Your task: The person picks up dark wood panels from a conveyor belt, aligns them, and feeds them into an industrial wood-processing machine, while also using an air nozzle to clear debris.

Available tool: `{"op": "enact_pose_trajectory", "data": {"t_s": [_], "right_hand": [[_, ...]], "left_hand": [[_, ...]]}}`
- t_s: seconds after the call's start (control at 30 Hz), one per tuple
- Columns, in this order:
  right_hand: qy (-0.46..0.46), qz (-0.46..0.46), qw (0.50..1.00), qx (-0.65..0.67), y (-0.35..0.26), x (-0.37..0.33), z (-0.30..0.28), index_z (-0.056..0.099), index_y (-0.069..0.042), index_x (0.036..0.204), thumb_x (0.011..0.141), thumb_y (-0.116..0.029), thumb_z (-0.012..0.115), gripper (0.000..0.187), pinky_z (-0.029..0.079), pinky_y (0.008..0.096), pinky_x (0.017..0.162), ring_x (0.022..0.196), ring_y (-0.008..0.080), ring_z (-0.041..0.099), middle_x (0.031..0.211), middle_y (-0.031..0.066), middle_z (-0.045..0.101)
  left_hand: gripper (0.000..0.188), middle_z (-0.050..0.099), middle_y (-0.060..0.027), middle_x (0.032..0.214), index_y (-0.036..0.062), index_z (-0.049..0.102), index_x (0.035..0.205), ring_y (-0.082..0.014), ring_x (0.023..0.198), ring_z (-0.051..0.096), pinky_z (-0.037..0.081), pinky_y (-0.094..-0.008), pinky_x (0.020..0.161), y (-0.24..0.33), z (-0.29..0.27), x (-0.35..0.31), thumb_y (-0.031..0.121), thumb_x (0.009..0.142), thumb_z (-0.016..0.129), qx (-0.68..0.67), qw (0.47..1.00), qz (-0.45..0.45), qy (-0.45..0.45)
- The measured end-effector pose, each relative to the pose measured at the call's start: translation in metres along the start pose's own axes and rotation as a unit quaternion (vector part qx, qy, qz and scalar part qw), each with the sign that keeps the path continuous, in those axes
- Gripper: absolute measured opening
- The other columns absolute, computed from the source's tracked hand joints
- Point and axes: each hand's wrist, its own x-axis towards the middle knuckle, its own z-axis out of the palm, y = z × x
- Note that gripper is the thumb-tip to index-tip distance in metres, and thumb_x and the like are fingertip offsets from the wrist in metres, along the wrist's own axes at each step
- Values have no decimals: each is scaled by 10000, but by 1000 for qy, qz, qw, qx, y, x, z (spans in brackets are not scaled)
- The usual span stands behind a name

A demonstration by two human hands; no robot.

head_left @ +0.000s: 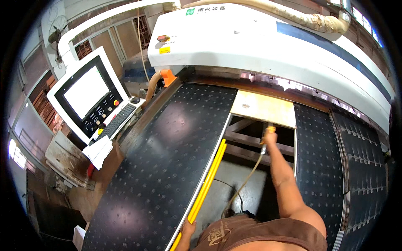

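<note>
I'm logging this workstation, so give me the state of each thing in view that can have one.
Right hand: closed on the hose tool
Hose: slack, curving down
Left hand: at the yellow rods, grip unclear
Yellow rods: side by side along the left black tabletop
Board: lying flat
Screen: lit, contents washed out
Red button: too small to tell if pressed
Papers: loose, below the keyboard

Counter (155,159): blk w/ rows of grey dots. Rods (205,184): yel. Hand tool (263,149): yel & silver. Board (264,108): pale yel-tan w/ brownish spot. Machine hood (234,46): wht w/ dk blue strip. Vest (268,232): brown w/ tan print.
</note>
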Motion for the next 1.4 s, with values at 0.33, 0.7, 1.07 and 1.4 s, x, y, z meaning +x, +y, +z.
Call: {"op": "enact_pose_trajectory", "data": {"t_s": [0.33,0.7,1.07,1.4], "right_hand": [[-160,73,982,65,168,-100,95,683,-52,992,912,-371,662,329,514,427,697,800,273,661,880,109,700],[-342,-123,914,-180,177,-165,211,613,12,1243,865,-66,541,393,490,452,967,1111,381,644,1157,257,674],[-160,-103,982,-17,-156,338,352,507,90,1365,968,-332,543,580,431,442,1053,1221,396,581,1343,294,573],[-230,-129,962,-68,-182,482,454,537,67,1350,964,-369,566,583,439,451,1039,1191,387,602,1320,259,602]], "left_hand": [[732,578,-325,1276,-18,438,1402,-478,1189,561,459,-516,981,11,-17,-22,439,888,687,-63,997,34,0],[735,368,-269,1534,-31,364,1492,-423,1450,307,197,-471,1204,174,-141,28,386,948,629,-87,937,319,-116],[813,254,-218,1609,-27,302,1527,-372,1504,200,89,-553,1212,462,-197,372,558,987,470,217,900,328,190],[867,229,-202,1622,45,326,1541,-405,1508,167,72,-627,1189,509,-203,405,672,953,436,203,937,264,107]]}}
